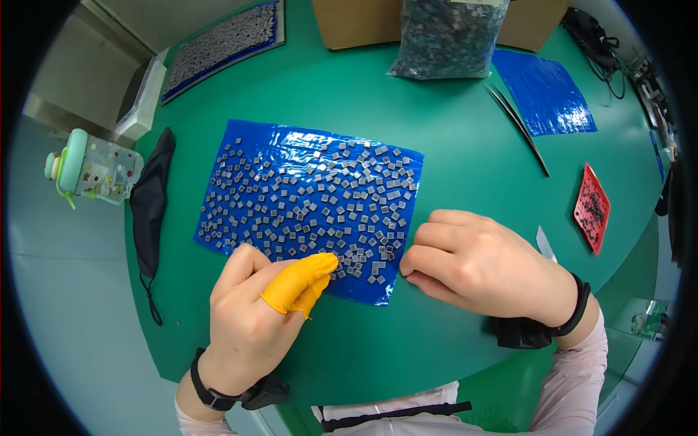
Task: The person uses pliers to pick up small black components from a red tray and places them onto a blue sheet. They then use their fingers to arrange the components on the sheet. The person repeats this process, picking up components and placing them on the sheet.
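A blue film sheet lies on the green table, strewn with several small grey square chips. My left hand is over the sheet's near edge, with yellow finger cots on thumb and forefinger. Those two fingertips are pressed together among the chips; whatever is between them is hidden. At the sheet's lower right edge, my right hand rests with curled fingers closed. Its fingertips meet the film's border, but I cannot tell whether they pinch it.
A bag of chips stands by a cardboard box. Tweezers, another blue sheet and a red tray lie right. Left are a black mask, a bottle and a chip-covered board.
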Available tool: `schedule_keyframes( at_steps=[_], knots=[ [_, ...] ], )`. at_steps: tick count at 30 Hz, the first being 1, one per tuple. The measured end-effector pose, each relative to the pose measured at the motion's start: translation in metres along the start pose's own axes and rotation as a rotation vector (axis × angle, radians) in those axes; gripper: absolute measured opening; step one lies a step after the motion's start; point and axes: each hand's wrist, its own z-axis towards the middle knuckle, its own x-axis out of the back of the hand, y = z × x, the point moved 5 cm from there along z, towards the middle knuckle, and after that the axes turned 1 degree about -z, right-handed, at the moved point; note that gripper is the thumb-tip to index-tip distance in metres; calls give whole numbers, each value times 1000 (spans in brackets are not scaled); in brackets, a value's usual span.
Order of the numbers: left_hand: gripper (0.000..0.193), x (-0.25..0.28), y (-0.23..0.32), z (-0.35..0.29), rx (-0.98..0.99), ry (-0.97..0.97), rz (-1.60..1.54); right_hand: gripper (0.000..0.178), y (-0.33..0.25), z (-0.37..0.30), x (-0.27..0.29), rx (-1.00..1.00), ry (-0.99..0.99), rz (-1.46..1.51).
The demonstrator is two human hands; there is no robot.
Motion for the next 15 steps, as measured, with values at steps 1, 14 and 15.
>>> schedule_keyframes(
  at_steps=[1, 14, 15],
  knots=[
    [44, 2, 1, 1, 10, -8, -7, 7, 0, 0, 0, 9, 4, 0],
    [43, 3, 4, -1, -32, -22, -57, 11, -17, 12, 9, 97, 81, -207],
    [43, 2, 4, -1, -47, -21, -56, 11, -17, 13, 9, 86, 88, -206]
  ],
)
